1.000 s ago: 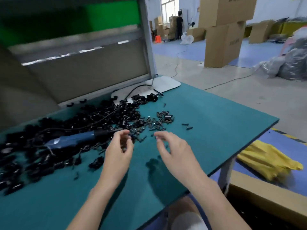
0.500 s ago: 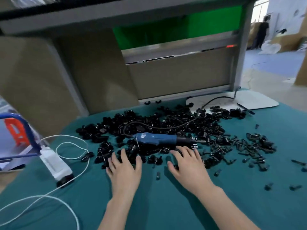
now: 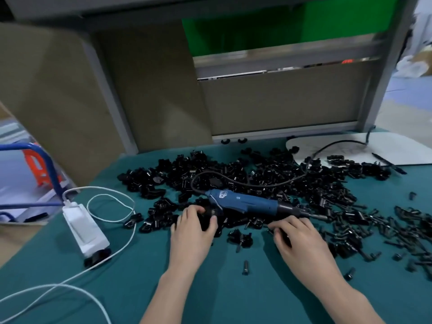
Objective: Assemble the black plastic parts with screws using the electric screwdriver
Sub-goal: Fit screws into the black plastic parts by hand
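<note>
Head view: the screwdriver (image 3: 247, 203) is laid on its side across the pile of parts (image 3: 268, 176) on the tabletop (image 3: 210, 295), tip to the right, probably so that it can be taken up at once when a part and a screw have been matched. The grip of the left hand (image 3: 192, 230) is closed round a part (image 3: 205, 219) at the pile's near edge, just beside the tool's rear end. The right hand (image 3: 299, 239) is bent over small pieces below the tool's tip; whether anything is held in its grip cannot be told. A loose screw (image 3: 245, 267) is left nearer, between the arms. Half a second ago both hands were spread flat at the pile's edge with nothing held; the fingers are now curled, while the screwdriver is unmoved
</note>
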Demonstrator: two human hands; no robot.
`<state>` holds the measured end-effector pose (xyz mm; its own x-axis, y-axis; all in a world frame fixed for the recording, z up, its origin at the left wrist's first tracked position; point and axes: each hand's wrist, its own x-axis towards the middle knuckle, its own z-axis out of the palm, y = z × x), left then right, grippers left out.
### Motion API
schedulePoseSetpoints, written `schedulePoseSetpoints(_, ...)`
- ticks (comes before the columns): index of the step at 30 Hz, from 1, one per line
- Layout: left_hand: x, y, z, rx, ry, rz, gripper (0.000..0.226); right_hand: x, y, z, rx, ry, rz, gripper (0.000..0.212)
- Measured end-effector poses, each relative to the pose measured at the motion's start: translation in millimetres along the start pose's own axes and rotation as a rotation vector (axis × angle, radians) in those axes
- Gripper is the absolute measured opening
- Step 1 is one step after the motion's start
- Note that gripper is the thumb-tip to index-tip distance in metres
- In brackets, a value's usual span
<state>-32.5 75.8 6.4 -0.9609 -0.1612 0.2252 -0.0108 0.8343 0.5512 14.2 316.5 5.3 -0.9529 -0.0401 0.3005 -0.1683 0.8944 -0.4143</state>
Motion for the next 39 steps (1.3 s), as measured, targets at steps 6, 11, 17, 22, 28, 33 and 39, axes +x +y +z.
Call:
schedulePoseSetpoints(6, -1, 0, -2, -0.071, 0.023, 0.013, 0.023, -1, -2, -3, 0.005, -0.027, -0.035, 0.028)
schedulePoseSetpoints(11, 0, 0, 0, -0.038, -0.009, 0.082, 0.026, -5, -8, -4, 0.054, 0.018, -0.045, 0.025)
schedulePoseSetpoints(17, -3, 3, -1, -0.063, -0.017, 0.108, 0.017, 7, -39, -4, 0.124, 0.203, -0.200, 0.032)
schedulePoseSetpoints(22, -7, 4, -7, -0.222, 0.066, 0.055, 0.017, 86, -115, 4, 0.015, 0.067, -0.360, 0.037)
schedulePoseSetpoints(28, -6, 1, -14, -0.601, 0.121, -0.110, 0.011, 160, -184, 35, -0.386, -0.300, -0.438, 0.047)
schedulePoseSetpoints(33, -4, -1, -16, -0.748, 0.283, -0.239, 0.015, 177, -194, 54, -0.527, -0.470, -0.432, 0.051)
schedulePoseSetpoints(39, 0, -3, -17, -0.772, 0.464, -0.273, 0.014, 172, -180, 61, -0.573, -0.361, -0.472, 0.040)
